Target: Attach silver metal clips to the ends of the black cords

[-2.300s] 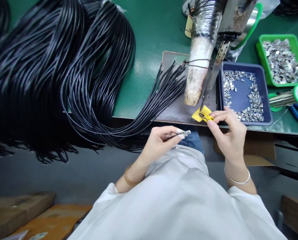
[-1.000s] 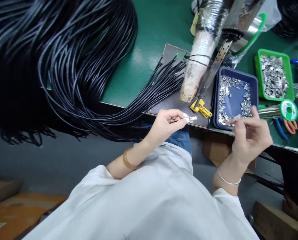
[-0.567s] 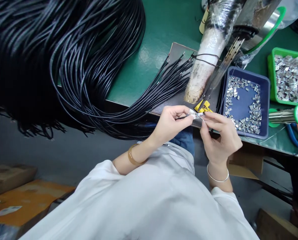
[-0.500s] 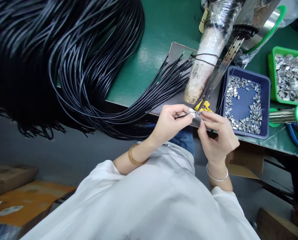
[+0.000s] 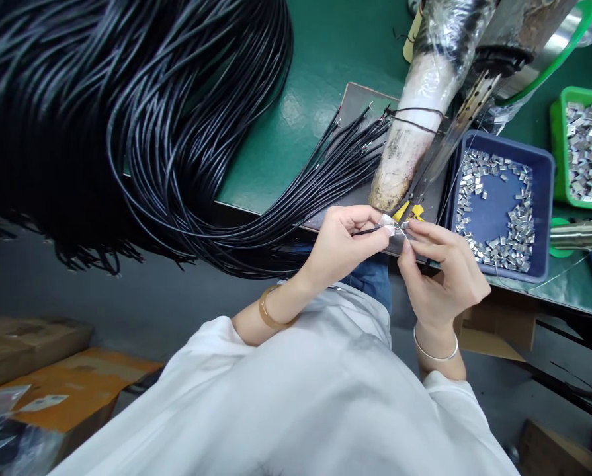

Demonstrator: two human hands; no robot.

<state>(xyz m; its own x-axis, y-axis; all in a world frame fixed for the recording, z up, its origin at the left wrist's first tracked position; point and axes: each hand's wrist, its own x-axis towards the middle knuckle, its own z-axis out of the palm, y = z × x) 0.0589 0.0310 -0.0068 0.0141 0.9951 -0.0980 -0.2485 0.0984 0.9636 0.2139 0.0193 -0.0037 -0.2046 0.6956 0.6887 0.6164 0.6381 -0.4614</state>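
Observation:
My left hand (image 5: 348, 239), with white wrapping on its fingertips, pinches the end of a black cable (image 5: 368, 231). My right hand (image 5: 442, 264) is closed just right of it, its thumb and fingers on a thin silvery wire (image 5: 405, 235). A small metal piece sits between the fingertips; its exact shape is too small to tell. Right above the hands, a soldering iron (image 5: 427, 168) points down toward a yellow part (image 5: 409, 211). Beside the iron, a thick whitish tube (image 5: 399, 149) wrapped in clear film comes down close to the fingers.
Bundled black cables (image 5: 196, 106) cover the bench's left, their stripped ends on a dark board (image 5: 358, 99). At right stand a blue tray (image 5: 544, 198) and a green bin (image 5: 558, 145) of small metal shells. A solder spool (image 5: 581, 235) lies by the front edge. Cardboard boxes (image 5: 92, 377) are below left.
The view has shifted slightly, so the bench things appear a little farther right. Both hands keep their pinch at the cable end; the right hand sits marginally farther from the left.

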